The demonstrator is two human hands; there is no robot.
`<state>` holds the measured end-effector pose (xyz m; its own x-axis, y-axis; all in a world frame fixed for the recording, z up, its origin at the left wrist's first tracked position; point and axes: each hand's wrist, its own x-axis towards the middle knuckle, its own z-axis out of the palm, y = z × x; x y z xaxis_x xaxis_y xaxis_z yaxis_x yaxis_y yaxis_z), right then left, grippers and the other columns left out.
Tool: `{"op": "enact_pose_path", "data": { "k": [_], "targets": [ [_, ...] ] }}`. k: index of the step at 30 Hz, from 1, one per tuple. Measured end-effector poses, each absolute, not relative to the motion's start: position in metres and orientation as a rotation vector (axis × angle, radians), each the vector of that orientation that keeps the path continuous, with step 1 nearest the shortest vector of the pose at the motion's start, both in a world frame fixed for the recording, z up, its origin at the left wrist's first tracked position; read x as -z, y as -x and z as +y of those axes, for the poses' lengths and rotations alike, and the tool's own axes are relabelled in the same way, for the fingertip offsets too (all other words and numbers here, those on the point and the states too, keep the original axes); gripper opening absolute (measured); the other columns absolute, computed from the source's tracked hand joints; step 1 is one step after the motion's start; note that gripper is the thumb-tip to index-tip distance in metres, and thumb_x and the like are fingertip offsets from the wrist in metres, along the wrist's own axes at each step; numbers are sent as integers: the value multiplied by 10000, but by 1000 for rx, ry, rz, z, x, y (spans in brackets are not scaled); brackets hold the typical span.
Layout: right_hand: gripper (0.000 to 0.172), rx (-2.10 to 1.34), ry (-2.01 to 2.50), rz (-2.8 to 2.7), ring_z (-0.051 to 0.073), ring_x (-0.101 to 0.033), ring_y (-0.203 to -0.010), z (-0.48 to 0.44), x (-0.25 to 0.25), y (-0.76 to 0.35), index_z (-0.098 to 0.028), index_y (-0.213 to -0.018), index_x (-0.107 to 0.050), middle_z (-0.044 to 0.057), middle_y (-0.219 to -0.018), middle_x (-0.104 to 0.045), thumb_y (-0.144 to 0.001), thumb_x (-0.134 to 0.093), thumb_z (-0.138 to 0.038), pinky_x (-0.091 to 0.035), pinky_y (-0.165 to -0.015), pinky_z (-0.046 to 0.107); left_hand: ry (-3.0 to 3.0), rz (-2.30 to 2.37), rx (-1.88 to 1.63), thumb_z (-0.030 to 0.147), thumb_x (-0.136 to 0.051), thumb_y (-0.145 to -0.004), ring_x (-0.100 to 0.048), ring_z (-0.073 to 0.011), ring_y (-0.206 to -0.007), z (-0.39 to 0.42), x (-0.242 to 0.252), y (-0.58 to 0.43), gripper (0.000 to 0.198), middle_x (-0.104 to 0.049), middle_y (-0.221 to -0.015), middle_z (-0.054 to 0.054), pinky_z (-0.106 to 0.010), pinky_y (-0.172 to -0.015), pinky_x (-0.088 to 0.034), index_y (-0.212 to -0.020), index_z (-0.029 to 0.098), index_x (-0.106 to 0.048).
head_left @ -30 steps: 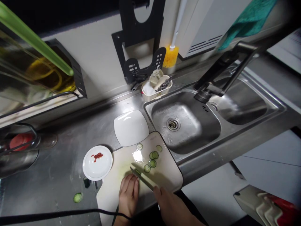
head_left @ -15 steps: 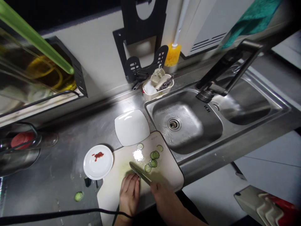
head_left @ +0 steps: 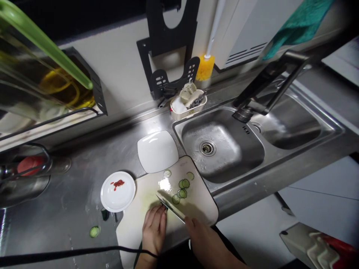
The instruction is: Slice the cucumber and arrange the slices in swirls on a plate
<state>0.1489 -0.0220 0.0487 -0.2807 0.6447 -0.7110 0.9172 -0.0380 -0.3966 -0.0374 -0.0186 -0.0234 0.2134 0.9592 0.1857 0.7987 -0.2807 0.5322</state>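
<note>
Head view: your knife (head_left: 171, 207) has tilted; cucumber slices (head_left: 182, 193) unchanged, none added.
Fingers curled, left hand (head_left: 154, 225) covers cucumber (head_left: 166, 207) on cutting board (head_left: 131, 224); right hand (head_left: 202, 237) grips the knife.

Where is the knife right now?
In the head view, the knife is at lower centre, held in the right hand, its blade over the cutting board beside the left hand.

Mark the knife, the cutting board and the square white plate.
Knife (head_left: 171, 208), head view: middle of the blade.
Cutting board (head_left: 199, 201), head view: bare surface.
Square white plate (head_left: 157, 152), head view: bare centre.
</note>
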Motion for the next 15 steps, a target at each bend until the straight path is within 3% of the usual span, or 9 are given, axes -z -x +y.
{"op": "enact_pose_path", "data": {
  "k": [15],
  "targets": [
    [527, 1192, -1537, 1880, 235, -675, -789, -31, -73, -157, -144, -1188, -554, 103, -1010, -678, -738, -371, 60, -406, -566, 269, -2158, 1640, -743, 156, -467, -893, -630, -176, -927, -20, 24, 38, 178, -683, -947, -76, -345, -893, -500, -956, 151, -634]
  ]
}}
